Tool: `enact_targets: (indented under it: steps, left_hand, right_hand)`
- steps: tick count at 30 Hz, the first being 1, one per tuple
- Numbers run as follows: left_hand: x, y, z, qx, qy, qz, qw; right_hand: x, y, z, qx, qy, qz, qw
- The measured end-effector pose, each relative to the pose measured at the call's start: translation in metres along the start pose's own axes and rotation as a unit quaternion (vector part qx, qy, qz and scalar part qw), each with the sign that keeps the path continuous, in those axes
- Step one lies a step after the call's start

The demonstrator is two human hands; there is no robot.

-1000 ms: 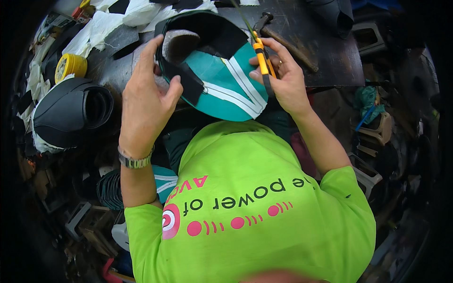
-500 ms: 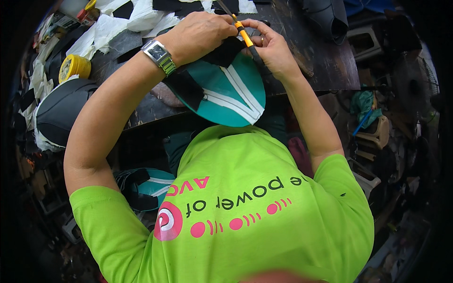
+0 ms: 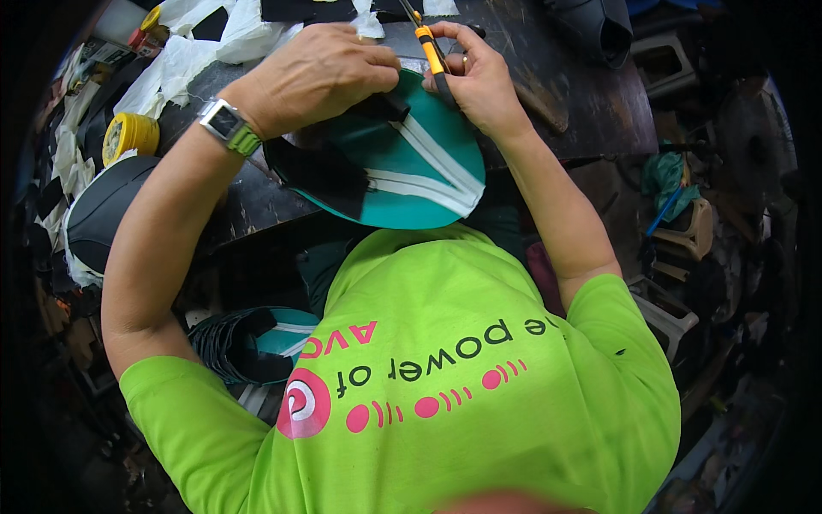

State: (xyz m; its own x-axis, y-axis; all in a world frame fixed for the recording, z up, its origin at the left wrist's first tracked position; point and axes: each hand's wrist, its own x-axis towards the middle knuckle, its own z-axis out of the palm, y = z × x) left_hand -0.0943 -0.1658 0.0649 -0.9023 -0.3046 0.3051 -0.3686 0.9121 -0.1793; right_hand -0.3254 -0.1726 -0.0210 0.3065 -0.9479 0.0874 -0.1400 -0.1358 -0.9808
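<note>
A teal-and-black curved piece [image 3: 428, 146], shaped like a shoe upper with two white strips meeting in a V, lies tilted at the table's near edge. My left hand [image 3: 321, 77], a watch on its wrist, is closed at the far edge of this piece, its fingertips partly hidden. In my right hand [image 3: 479, 81] is a slim tool with a yellow-and-black handle [image 3: 428, 51], its metal end pointing away from me. The thumb of that hand is next to the piece's far right edge.
White sheets and black scraps [image 3: 248, 34] cover the far left of the dark table [image 3: 599, 128]. A yellow tub [image 3: 133, 137] and a black upper [image 3: 107, 214] lie left. Another black upper [image 3: 599, 34] is far right. Similar teal pieces [image 3: 248, 343] are stacked below my left arm.
My left hand has moved left and toward me, away from the tool. The teal piece has shifted and shows more of its inside. My right hand has moved slightly left with the tool.
</note>
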Motion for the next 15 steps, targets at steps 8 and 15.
enact_targets:
  steps: [8, 15]
  left_hand:
    - [-0.001, 0.013, 0.014, -0.128, -0.195, -0.199, 0.952]
    - [-0.008, 0.022, 0.038, -0.080, -0.123, -0.216, 0.965]
  right_hand:
    - [0.001, -0.003, 0.018, -0.118, 0.028, -0.054, 0.991]
    - [-0.009, -0.006, -0.002, -0.101, 0.055, -0.033, 0.993]
